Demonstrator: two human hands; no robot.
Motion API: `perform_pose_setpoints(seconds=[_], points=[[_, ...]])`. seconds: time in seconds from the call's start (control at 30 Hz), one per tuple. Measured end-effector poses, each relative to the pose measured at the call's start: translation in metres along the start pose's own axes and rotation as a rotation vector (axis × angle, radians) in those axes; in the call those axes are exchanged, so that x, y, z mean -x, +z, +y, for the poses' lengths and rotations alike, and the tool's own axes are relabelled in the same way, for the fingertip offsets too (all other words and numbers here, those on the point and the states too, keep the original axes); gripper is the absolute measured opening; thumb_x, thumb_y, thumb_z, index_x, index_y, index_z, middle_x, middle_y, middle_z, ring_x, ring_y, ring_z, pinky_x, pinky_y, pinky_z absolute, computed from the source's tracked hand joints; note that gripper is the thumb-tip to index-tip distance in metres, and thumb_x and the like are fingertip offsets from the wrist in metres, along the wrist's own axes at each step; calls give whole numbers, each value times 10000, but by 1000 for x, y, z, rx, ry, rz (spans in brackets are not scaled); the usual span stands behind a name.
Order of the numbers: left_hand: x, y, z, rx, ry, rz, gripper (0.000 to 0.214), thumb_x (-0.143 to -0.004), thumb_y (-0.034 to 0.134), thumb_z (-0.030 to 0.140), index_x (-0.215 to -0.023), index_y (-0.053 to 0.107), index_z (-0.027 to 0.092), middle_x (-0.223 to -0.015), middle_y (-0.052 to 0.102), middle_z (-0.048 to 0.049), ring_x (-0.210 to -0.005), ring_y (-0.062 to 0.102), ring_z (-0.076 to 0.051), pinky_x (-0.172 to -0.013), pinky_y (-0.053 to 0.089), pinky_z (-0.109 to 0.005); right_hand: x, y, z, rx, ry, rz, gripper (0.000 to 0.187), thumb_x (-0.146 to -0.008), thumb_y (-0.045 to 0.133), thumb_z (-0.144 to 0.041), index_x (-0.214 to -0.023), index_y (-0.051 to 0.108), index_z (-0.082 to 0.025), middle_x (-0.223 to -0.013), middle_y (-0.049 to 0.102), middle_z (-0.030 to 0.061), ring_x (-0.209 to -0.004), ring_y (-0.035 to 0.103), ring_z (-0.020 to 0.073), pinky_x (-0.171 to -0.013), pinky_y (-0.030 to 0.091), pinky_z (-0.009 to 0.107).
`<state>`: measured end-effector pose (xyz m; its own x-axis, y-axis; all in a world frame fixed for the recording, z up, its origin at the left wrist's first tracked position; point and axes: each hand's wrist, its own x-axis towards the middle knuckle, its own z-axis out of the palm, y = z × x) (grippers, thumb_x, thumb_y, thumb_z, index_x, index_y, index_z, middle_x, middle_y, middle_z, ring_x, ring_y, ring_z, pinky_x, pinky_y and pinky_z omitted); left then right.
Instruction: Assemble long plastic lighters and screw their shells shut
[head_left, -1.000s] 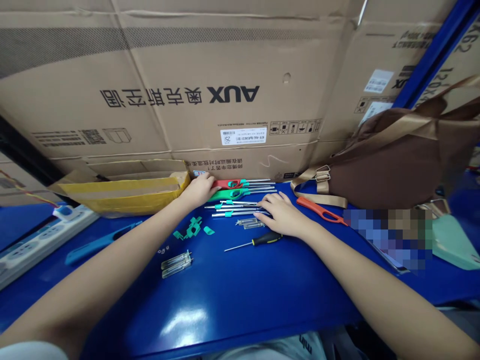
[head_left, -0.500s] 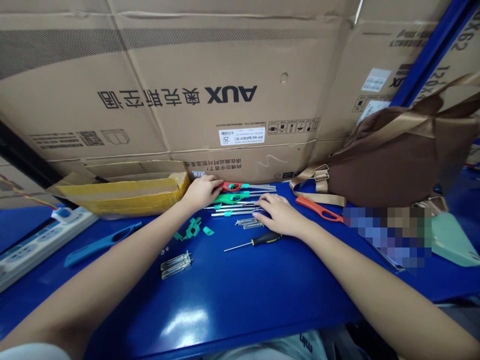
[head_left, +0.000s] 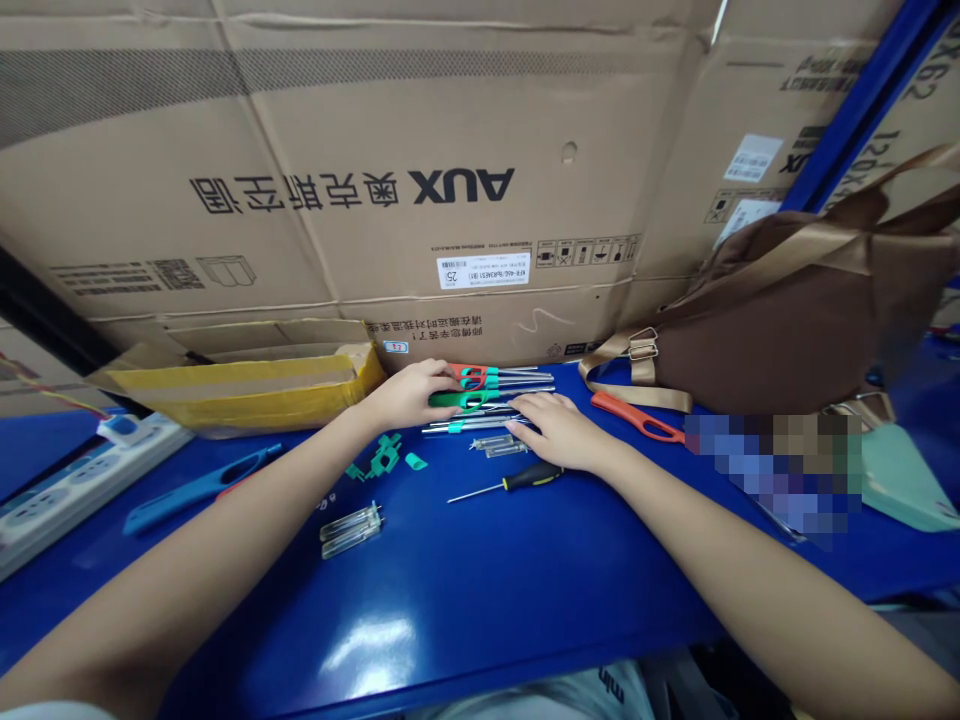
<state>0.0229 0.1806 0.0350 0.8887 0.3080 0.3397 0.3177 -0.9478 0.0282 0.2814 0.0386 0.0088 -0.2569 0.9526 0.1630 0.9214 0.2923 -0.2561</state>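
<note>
My left hand (head_left: pixel 416 394) is curled over the handle ends of a red long-nosed lighter (head_left: pixel 472 372) and a green long-nosed lighter (head_left: pixel 474 401). Its fingers lie on the red one's side, its thumb by the green one; they partly hide both handles. My right hand (head_left: pixel 559 430) rests over the right part of several thin metal tubes (head_left: pixel 480 423), thumb and fingers apart. Just below it are clear plastic pieces (head_left: pixel 501 446) and a black-handled screwdriver (head_left: pixel 534 476). Small green plastic parts (head_left: pixel 384 456) lie below my left hand, above another pair of clear pieces (head_left: pixel 351 530).
A yellow-taped cardboard box (head_left: pixel 247 392) and a white power strip (head_left: pixel 82 485) are on the left, near a blue lighter handle (head_left: pixel 202 488). On the right lie an orange lighter handle (head_left: pixel 637 415) and a brown bag (head_left: pixel 780 320). Large cardboard (head_left: pixel 337 120) stands behind the blue table (head_left: pixel 465 580).
My left hand has shifted slightly right and down, from the red lighter to span the red and green handles. The red lighter has tilted or moved slightly. My right hand stays put.
</note>
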Motion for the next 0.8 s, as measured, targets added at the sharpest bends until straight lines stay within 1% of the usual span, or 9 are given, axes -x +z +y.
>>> perform_pose_setpoints(seconds=[0.1,0.17,0.33,0.47,0.63,0.8], points=[[0,2,-2,13,-4,-8,328,-930,668,444,-1138,752,205,-1189,713,-96,-1125,659,-246,-1007,539,-387,1,-1,-1,1,5,-5,512,-1054,402,-484,-1415,582,-170,-1485,580,153,-1410,488,318,-1172,343,541],[0,5,-3,-1,-33,-3,335,-934,666,455,-1145,753,210,-1220,719,-89,-1141,668,-248,-1015,541,-387,1,-1,-1,3,6,-5,513,-1055,396,-489,-1412,584,-173,-1478,587,150,-1403,493,317,-1173,339,539],[-2,16,1,-95,-147,37,356,-954,639,473,-1157,761,207,-1273,713,-102,-1157,677,-286,-991,554,-422,1,0,-1,9,6,-2,523,-1055,395,-494,-1405,588,-156,-1470,590,157,-1382,504,321,-1174,332,546],[-5,23,6,-174,-198,48,339,-975,606,458,-1123,780,207,-1281,711,-118,-1160,666,-311,-962,555,-449,1,-1,-1,12,4,-5,519,-1054,395,-495,-1398,594,-161,-1455,599,155,-1368,512,326,-1172,331,550],[-8,21,4,-233,-224,48,301,-961,623,455,-1049,799,227,-1234,727,-109,-1125,654,-298,-931,546,-430,1,0,-1,10,-5,-5,511,-1056,393,-491,-1406,590,-175,-1463,594,148,-1375,504,320,-1172,329,552],[-10,20,1,-249,-233,62,289,-931,662,444,-1034,802,213,-1226,725,-125,-1126,636,-316,-933,534,-457,1,1,1,9,-9,-5,517,-1056,388,-497,-1418,584,-184,-1470,586,151,-1381,498,322,-1178,314,559]])
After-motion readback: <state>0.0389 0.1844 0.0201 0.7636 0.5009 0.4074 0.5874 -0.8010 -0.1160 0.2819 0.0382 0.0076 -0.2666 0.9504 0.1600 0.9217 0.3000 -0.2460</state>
